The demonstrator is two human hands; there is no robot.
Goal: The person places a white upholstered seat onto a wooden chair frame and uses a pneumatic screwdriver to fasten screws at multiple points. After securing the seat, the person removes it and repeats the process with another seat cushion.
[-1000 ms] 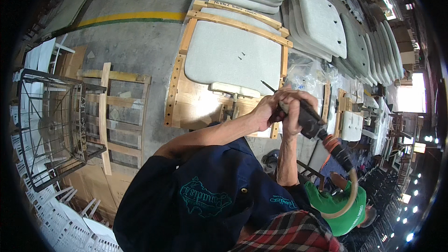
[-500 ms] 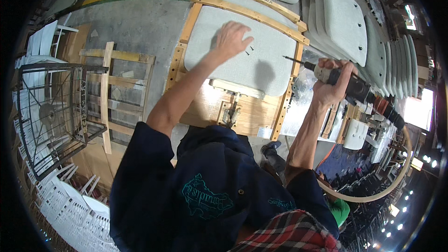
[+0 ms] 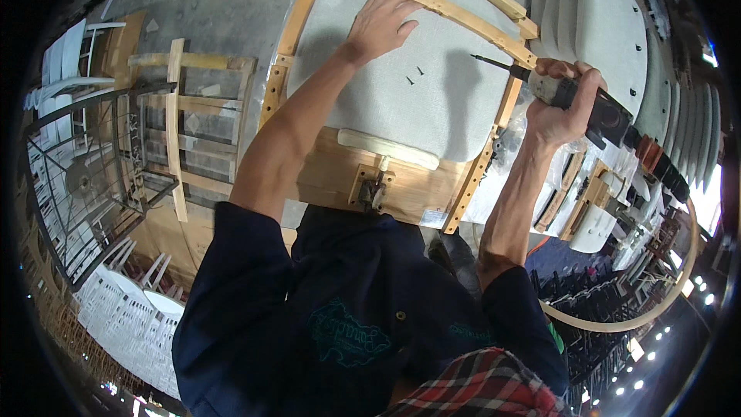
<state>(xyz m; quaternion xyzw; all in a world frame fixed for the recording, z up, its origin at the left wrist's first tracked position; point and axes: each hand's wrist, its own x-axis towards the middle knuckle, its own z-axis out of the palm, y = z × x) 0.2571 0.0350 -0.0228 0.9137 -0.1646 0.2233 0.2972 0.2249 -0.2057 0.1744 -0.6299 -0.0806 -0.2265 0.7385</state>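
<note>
1. Seat pad (image 3: 401,101), pale grey, lying flat inside a bent wooden frame (image 3: 432,2) on a plywood worktop (image 3: 340,178); taken here as the landmark.
2. Left hand (image 3: 382,22) resting at the pad's far edge against the frame rail, grip spread flat, pinching nothing.
3. Right hand (image 3: 559,104) just off the pad's right edge, grip closed round a driver (image 3: 575,101), bit slanting in over the right frame rail toward the pad.
4. Two dark screws (image 3: 415,76) lying loose on the pad, between the two hands.
5. Small metal clamp (image 3: 372,185) fixed to the worktop, near side of the pad.
6. Stacked grey seat shells (image 3: 617,23) beyond the pad's right edge.
7. Bare wooden chair frame (image 3: 181,124) left of the pad, standing on concrete floor (image 3: 216,8); wire rack (image 3: 85,178) farther left.
8. Ceiling lights (image 3: 656,340) showing far right of the pad, low in the view.
</note>
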